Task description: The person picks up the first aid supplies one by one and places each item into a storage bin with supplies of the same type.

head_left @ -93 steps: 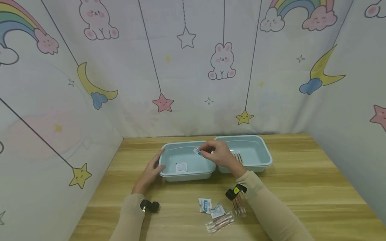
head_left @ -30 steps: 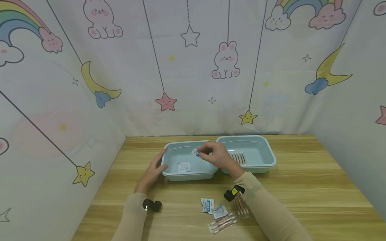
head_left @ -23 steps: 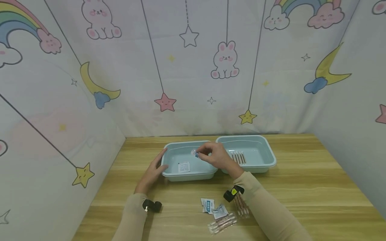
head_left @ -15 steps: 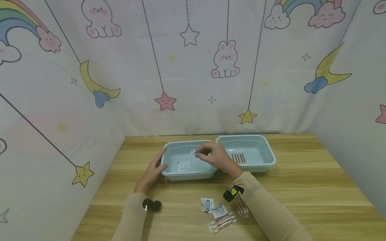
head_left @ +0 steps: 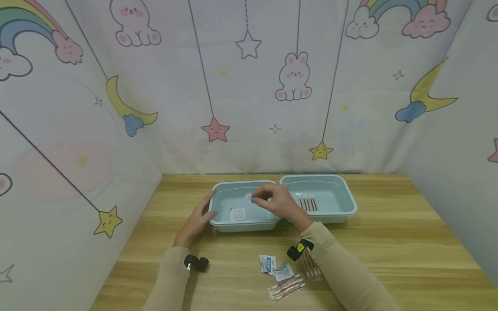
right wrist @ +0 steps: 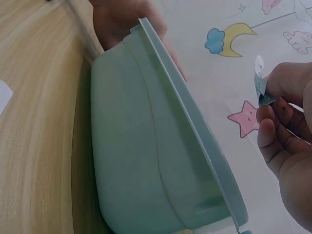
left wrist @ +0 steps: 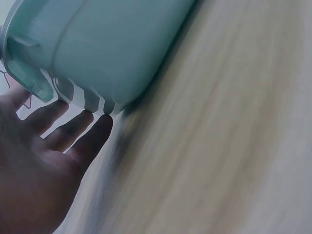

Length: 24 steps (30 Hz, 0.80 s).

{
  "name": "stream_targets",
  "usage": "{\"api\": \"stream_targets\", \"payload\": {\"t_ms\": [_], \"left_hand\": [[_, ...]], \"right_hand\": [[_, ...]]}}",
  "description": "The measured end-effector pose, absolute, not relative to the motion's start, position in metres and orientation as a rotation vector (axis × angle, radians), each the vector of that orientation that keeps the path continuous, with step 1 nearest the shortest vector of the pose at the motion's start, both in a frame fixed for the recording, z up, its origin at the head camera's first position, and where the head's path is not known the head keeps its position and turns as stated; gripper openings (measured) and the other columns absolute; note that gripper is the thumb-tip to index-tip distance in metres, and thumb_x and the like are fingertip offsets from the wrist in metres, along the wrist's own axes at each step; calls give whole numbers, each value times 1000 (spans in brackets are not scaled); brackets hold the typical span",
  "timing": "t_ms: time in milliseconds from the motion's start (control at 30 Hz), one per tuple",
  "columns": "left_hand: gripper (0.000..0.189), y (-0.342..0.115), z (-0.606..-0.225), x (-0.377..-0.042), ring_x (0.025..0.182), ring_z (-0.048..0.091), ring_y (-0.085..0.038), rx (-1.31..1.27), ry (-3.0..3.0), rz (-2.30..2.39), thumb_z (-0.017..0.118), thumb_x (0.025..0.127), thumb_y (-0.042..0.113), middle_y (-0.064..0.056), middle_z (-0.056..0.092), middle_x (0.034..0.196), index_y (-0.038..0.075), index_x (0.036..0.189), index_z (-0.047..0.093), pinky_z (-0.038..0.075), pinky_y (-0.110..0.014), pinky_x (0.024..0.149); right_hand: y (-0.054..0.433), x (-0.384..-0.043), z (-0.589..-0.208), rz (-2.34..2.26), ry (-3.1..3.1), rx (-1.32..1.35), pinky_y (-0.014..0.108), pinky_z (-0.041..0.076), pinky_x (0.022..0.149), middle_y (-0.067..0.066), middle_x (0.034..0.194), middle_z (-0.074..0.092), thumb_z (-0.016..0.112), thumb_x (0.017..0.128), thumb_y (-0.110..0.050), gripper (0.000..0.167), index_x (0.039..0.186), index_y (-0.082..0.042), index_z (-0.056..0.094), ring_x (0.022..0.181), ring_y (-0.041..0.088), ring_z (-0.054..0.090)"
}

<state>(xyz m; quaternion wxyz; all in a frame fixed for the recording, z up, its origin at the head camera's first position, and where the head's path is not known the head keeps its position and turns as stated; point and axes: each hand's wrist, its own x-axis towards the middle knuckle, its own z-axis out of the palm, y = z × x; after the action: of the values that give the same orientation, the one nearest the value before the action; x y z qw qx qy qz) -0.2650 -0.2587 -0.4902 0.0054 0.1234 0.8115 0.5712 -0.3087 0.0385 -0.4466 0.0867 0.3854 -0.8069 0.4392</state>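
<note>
My right hand [head_left: 278, 201] pinches a small white-and-blue sachet [head_left: 250, 198] above the left light-blue tub [head_left: 245, 226]. In the right wrist view the sachet [right wrist: 262, 87] stands out crumpled from thumb and fingertips. The left hand [head_left: 196, 222] rests at that tub's left side, thumb at the front rim. Its fingers, nearly straight, touch the outer wall in the left wrist view. A flat white printed sachet [head_left: 238, 214] lies on this tub's floor. Several brown-stemmed swabs [head_left: 308, 203] lie side by side in the right tub [head_left: 346, 198], partly hidden by the right hand.
On the wooden table [head_left: 389, 250] in front lie a white-and-blue sachet [head_left: 267, 264], a silvery sachet [head_left: 284, 272] and a clear pack of swabs [head_left: 287, 287]. Another swab pack [head_left: 311, 265] is partly under the right sleeve. A printed curtain [head_left: 249, 108] stands behind.
Over these seconds my right hand has shifted slightly left over the left tub with the sachet, uncovering more of the swabs. The left hand stays at the tub's side.
</note>
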Motion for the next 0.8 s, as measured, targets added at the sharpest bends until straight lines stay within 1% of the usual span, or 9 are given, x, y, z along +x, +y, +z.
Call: {"api": "stream_targets", "payload": {"t_ms": [200,300,400,567,733,800], "left_hand": [[69,-259,-493,-269,148,14,-40,387,2542,1784,55,93,8,-18,17,162,9,155,25,14,-56,119],[69,-263,-505,-276,149,13,-40,382,2552,1791,55,93,9,-17,17,162,12,155,25,13,-57,119],[69,-266,-518,-282,150,13,-36,367,2558,1795,56,93,10,-12,17,163,18,155,26,12,-55,120],[69,-267,-523,-284,149,16,-35,366,2577,1798,57,93,14,-9,19,163,23,155,28,14,-55,120],[68,-267,-523,-283,149,16,-35,374,2587,1804,57,92,16,-9,20,162,25,154,29,13,-56,120],[68,-268,-523,-283,150,16,-35,378,2584,1805,56,93,15,-9,20,163,25,154,29,12,-56,120]], "right_hand": [[36,-310,-447,1310,-2416,1129,23,55,68,-4,91,70,68,91,-15,11,101,-15,73,78,4,64],[36,-309,-447,1312,-2424,1125,23,55,69,-4,92,70,68,90,-16,12,101,-15,73,79,5,64],[36,-308,-446,1318,-2432,1124,24,55,69,-2,93,71,68,90,-16,13,103,-14,73,79,6,64],[38,-309,-446,1336,-2447,1104,24,55,70,-1,94,71,68,91,-18,16,105,-11,73,81,7,65],[38,-310,-447,1358,-2422,1120,25,55,70,0,95,71,67,92,-19,20,107,-6,72,81,9,65],[39,-309,-447,1359,-2419,1124,25,55,70,0,95,71,67,92,-19,19,106,-8,73,82,8,65]]}}
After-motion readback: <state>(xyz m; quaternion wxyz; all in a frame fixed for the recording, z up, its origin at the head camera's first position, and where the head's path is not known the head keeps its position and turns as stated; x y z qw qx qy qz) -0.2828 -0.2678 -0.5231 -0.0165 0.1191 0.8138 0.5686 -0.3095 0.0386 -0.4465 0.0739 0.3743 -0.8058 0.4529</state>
